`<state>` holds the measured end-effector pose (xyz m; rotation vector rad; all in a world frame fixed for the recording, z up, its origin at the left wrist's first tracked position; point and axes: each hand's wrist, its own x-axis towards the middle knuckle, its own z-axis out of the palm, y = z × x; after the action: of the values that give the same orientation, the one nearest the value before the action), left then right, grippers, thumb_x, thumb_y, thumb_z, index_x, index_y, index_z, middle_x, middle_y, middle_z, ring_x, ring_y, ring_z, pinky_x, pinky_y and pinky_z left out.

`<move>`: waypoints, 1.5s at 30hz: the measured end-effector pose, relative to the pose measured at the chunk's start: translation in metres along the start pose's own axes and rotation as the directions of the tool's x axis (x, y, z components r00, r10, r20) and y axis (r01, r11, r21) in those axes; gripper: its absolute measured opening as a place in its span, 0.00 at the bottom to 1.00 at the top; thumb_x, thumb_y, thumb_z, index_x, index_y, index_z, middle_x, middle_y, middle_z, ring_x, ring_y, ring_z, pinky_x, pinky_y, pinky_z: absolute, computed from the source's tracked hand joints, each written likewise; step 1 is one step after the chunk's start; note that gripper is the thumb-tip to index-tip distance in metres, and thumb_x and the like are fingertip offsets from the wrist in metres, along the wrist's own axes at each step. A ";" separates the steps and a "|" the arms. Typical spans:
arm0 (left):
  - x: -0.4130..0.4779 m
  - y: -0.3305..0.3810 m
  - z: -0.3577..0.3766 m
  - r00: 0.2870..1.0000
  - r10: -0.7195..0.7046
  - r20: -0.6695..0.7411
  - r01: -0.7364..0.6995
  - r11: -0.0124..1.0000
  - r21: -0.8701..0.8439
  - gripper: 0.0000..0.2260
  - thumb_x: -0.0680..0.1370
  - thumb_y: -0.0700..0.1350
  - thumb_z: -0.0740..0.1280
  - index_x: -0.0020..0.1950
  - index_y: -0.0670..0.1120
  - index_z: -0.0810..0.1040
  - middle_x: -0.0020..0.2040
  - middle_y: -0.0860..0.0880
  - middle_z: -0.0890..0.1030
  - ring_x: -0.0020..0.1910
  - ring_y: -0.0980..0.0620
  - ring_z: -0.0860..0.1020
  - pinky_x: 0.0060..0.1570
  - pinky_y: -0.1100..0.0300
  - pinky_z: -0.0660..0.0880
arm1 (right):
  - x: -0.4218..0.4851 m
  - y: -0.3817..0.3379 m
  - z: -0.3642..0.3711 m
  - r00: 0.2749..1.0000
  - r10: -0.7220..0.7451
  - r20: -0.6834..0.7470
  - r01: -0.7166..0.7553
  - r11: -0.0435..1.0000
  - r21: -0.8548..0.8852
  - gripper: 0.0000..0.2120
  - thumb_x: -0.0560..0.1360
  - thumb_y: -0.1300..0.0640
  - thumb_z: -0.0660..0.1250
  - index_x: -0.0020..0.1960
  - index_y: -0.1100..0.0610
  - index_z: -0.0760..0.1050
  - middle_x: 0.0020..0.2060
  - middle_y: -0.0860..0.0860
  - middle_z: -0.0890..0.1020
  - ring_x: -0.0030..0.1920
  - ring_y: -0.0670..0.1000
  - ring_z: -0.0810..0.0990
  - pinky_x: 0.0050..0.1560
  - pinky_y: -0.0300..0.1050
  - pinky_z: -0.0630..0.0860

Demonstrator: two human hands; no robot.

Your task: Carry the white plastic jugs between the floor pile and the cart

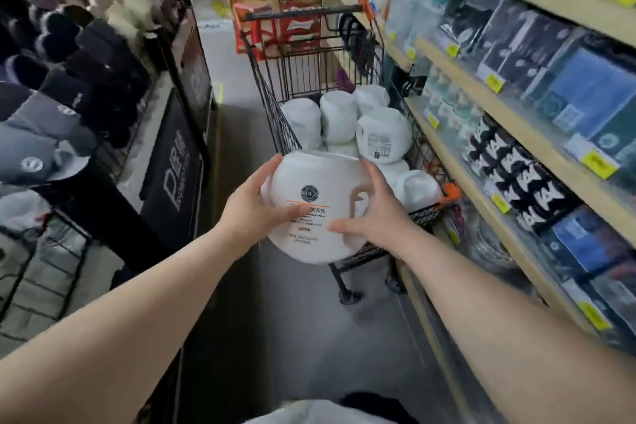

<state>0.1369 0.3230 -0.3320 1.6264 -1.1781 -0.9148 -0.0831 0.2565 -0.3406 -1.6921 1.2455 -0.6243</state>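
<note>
tub (311,217) of laundry capsules, white and round-bodied with its printed label facing the camera, held in the air between both hands just at the near end of a wire shopping cart (272,103). left hand (253,208) clasps the tub's left side, fingers curled over its upper edge and thumb on the label face; right hand (373,213) clasps the right side beside the moulded handle, thumb lying across the lower label. neither hand is spread flat: each wraps the wall of the tub. more white tubs (382,138) of the same kind lie piled in the cart's basket, some on their sides. shelves (481,89) of packaged goods with yellow price tags run along the right; caps (41,151) hang on a rack at left. judged from this pose, a steady move wants both palms kept opposed on the smooth wall and the tub kept clear of the cart rim.
</note>
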 end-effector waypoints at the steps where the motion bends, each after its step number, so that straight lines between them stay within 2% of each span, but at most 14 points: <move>1: 0.019 0.001 0.001 1.000 0.010 0.022 -0.010 1.000 0.006 0.43 0.54 0.60 0.82 0.64 0.76 0.66 0.64 0.61 0.74 0.61 0.52 0.76 0.59 0.49 0.77 | 0.013 0.001 -0.002 1.000 0.016 -0.024 -0.016 1.000 0.007 0.63 0.56 0.52 0.84 0.78 0.43 0.46 0.66 0.51 0.68 0.68 0.50 0.67 0.68 0.46 0.64; 5: 0.096 -0.002 0.015 0.995 0.028 0.094 -0.030 0.999 0.021 0.43 0.52 0.60 0.83 0.62 0.77 0.67 0.63 0.61 0.76 0.59 0.52 0.78 0.57 0.49 0.79 | 0.064 0.011 -0.015 0.992 0.060 -0.108 -0.057 0.998 0.028 0.62 0.57 0.54 0.84 0.78 0.43 0.47 0.66 0.47 0.64 0.68 0.46 0.63 0.67 0.43 0.62; 10: 0.198 -0.009 0.049 0.984 0.033 0.176 -0.047 0.996 0.077 0.43 0.50 0.64 0.81 0.60 0.80 0.65 0.61 0.60 0.76 0.60 0.53 0.77 0.59 0.49 0.78 | 0.144 0.038 -0.041 0.978 0.104 -0.179 -0.099 0.994 0.037 0.61 0.56 0.54 0.84 0.78 0.42 0.49 0.70 0.48 0.64 0.68 0.46 0.63 0.66 0.42 0.62; 14: 0.268 -0.019 0.072 0.967 -0.036 0.251 0.001 0.991 0.137 0.52 0.52 0.61 0.82 0.71 0.70 0.61 0.64 0.55 0.75 0.62 0.51 0.75 0.59 0.54 0.76 | 0.199 0.056 -0.054 0.970 0.158 -0.182 -0.146 0.986 0.082 0.58 0.58 0.55 0.84 0.77 0.41 0.51 0.68 0.47 0.64 0.67 0.46 0.63 0.64 0.43 0.63; 17: 0.311 -0.029 0.086 0.951 -0.023 0.307 -0.044 0.976 0.211 0.53 0.57 0.55 0.83 0.76 0.63 0.58 0.69 0.55 0.71 0.66 0.54 0.70 0.60 0.61 0.68 | 0.232 0.068 -0.063 0.957 0.211 -0.198 -0.184 0.972 0.144 0.53 0.61 0.56 0.82 0.76 0.42 0.55 0.70 0.47 0.66 0.68 0.46 0.65 0.67 0.44 0.64; 22: 0.373 -0.047 0.114 0.879 -0.040 0.476 -0.100 0.959 0.266 0.55 0.60 0.50 0.83 0.78 0.59 0.53 0.73 0.51 0.66 0.72 0.50 0.65 0.70 0.49 0.65 | 0.271 0.092 -0.071 0.898 0.347 -0.271 -0.240 0.902 0.358 0.42 0.66 0.58 0.79 0.74 0.42 0.64 0.69 0.47 0.70 0.64 0.43 0.71 0.51 0.27 0.69; 25: 0.411 -0.061 0.134 0.832 -0.033 0.553 -0.141 0.953 0.270 0.55 0.59 0.48 0.84 0.78 0.59 0.54 0.71 0.53 0.64 0.72 0.50 0.63 0.72 0.47 0.62 | 0.289 0.106 -0.070 0.854 0.411 -0.320 -0.263 0.871 0.416 0.43 0.65 0.59 0.79 0.74 0.42 0.64 0.68 0.45 0.70 0.64 0.41 0.69 0.51 0.26 0.68; 27: 0.432 -0.071 0.146 0.805 -0.020 0.593 -0.157 0.957 0.246 0.55 0.58 0.47 0.84 0.77 0.58 0.56 0.66 0.57 0.63 0.69 0.53 0.64 0.72 0.48 0.63 | 0.299 0.113 -0.067 0.818 0.452 -0.355 -0.287 0.856 0.430 0.45 0.64 0.61 0.80 0.74 0.42 0.64 0.64 0.43 0.72 0.61 0.36 0.71 0.54 0.29 0.68; 29: 0.450 -0.080 0.154 0.772 -0.010 0.636 -0.187 0.952 0.242 0.56 0.57 0.47 0.84 0.77 0.60 0.56 0.61 0.60 0.62 0.64 0.60 0.66 0.68 0.51 0.67 | 0.308 0.118 -0.062 0.787 0.467 -0.404 -0.298 0.860 0.414 0.47 0.62 0.64 0.80 0.73 0.41 0.65 0.60 0.40 0.70 0.54 0.30 0.70 0.52 0.21 0.66; 32: 0.467 -0.093 0.161 0.718 0.033 0.695 -0.299 0.917 0.265 0.55 0.57 0.51 0.83 0.76 0.62 0.55 0.61 0.60 0.63 0.52 0.78 0.62 0.57 0.71 0.62 | 0.314 0.127 -0.045 0.763 0.439 -0.474 -0.313 0.893 0.324 0.50 0.59 0.66 0.81 0.70 0.35 0.62 0.58 0.37 0.64 0.57 0.36 0.66 0.51 0.16 0.60; 33: 0.471 -0.096 0.162 0.704 0.034 0.709 -0.315 0.910 0.270 0.54 0.58 0.52 0.83 0.77 0.61 0.56 0.62 0.60 0.63 0.50 0.79 0.62 0.55 0.74 0.61 | 0.315 0.131 -0.038 0.758 0.425 -0.494 -0.319 0.903 0.287 0.50 0.59 0.66 0.81 0.69 0.35 0.61 0.58 0.39 0.64 0.59 0.39 0.65 0.53 0.16 0.59; 38: 0.489 -0.095 0.160 0.627 -0.057 0.777 -0.263 0.923 0.280 0.46 0.61 0.51 0.82 0.74 0.64 0.62 0.64 0.57 0.64 0.62 0.56 0.68 0.60 0.58 0.70 | 0.317 0.139 -0.016 0.714 0.469 -0.519 -0.365 0.883 0.295 0.50 0.61 0.62 0.82 0.75 0.44 0.60 0.64 0.45 0.65 0.64 0.41 0.63 0.60 0.23 0.58; 42: 0.495 -0.085 0.160 0.592 -0.088 0.801 -0.256 0.922 0.290 0.42 0.64 0.54 0.79 0.74 0.63 0.63 0.69 0.53 0.64 0.66 0.50 0.69 0.65 0.50 0.70 | 0.318 0.136 -0.010 0.640 0.568 -0.518 -0.341 0.814 0.471 0.42 0.65 0.53 0.80 0.73 0.38 0.62 0.66 0.36 0.66 0.68 0.38 0.62 0.63 0.37 0.62; 45: 0.496 -0.082 0.157 0.573 -0.123 0.810 -0.225 0.927 0.300 0.41 0.67 0.51 0.79 0.75 0.61 0.62 0.72 0.51 0.62 0.70 0.47 0.67 0.68 0.45 0.68 | 0.319 0.134 -0.004 0.617 0.569 -0.543 -0.369 0.819 0.440 0.42 0.67 0.52 0.79 0.74 0.38 0.62 0.64 0.30 0.65 0.65 0.33 0.61 0.61 0.31 0.60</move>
<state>0.1517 -0.1798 -0.4884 1.4266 -2.1521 -1.5786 -0.0336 -0.0496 -0.4936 -0.8160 1.9087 -1.0552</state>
